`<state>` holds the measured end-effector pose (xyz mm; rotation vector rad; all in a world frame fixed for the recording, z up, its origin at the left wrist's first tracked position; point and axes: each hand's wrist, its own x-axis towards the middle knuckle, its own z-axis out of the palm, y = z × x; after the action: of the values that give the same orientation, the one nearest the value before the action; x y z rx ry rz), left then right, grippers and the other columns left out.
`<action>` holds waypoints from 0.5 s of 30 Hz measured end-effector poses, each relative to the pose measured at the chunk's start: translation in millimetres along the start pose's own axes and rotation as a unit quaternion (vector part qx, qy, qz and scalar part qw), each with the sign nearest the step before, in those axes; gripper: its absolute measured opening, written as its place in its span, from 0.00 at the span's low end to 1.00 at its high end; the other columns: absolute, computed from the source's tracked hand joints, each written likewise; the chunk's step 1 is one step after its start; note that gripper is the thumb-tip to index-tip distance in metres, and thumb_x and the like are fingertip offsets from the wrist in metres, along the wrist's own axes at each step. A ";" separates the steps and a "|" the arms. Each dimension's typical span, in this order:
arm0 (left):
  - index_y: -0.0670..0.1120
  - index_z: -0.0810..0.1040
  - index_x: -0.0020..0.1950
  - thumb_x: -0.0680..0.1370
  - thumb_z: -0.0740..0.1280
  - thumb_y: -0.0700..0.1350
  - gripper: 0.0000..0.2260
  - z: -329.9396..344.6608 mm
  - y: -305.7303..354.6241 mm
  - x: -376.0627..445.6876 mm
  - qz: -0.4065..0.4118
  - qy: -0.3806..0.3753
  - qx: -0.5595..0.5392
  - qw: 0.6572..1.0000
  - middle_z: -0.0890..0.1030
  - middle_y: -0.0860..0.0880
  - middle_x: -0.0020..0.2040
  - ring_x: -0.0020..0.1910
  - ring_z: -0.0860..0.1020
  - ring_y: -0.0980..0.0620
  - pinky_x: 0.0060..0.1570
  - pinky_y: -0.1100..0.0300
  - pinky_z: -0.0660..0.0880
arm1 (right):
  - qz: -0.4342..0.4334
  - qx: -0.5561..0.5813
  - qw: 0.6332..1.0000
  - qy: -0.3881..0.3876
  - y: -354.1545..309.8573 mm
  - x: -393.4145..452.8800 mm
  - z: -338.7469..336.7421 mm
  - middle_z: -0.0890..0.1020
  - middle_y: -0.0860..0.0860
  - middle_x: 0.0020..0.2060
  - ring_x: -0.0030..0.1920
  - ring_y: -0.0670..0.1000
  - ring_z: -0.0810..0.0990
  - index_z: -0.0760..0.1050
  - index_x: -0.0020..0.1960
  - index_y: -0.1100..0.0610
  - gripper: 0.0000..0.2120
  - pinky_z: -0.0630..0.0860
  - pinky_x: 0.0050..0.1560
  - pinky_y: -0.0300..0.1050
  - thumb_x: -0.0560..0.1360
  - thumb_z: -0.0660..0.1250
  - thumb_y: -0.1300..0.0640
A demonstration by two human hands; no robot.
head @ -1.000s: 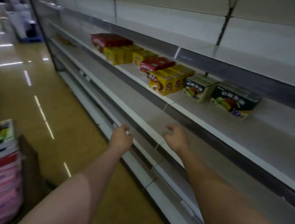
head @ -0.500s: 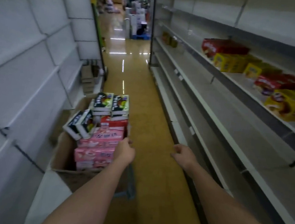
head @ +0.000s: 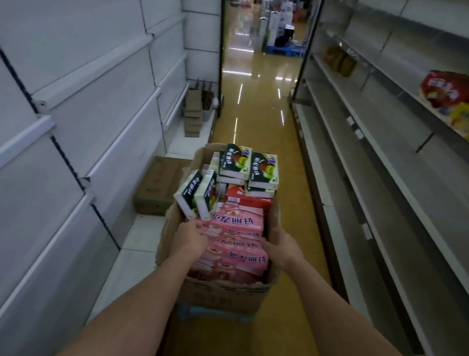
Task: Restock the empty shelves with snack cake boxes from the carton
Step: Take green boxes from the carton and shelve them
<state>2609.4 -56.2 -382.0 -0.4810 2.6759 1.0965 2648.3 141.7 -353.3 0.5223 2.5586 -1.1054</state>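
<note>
At lower centre, both hands reach into the carton (head: 225,295). Left grip (head: 189,237) and right grip (head: 284,247) clasp opposite ends of a pink snack cake box (head: 236,228).

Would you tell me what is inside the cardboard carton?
The carton holds pink boxes in front, a red box behind, and dark green boxes on top. Anything beneath is hidden.

An open brown carton (head: 220,293) on the aisle floor holds stacked pink boxes (head: 235,225) beneath dark-green boxes (head: 263,167).
</note>
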 end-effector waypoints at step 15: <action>0.48 0.74 0.59 0.78 0.60 0.41 0.11 -12.3 0.1 113.9 -0.043 0.072 0.010 0.996 0.75 0.44 0.60 0.56 0.75 0.44 0.52 0.52 0.74 | -0.077 -0.074 0.990 -0.093 -92.7 144.8 36.1 0.72 0.58 0.67 0.64 0.58 0.73 0.62 0.72 0.59 0.24 0.69 0.57 0.46 0.80 0.58 0.48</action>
<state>2503.2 -89.8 -408.8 -0.6881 2.7562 1.0483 2483.6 85.9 -378.1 0.1789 2.5235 -0.9525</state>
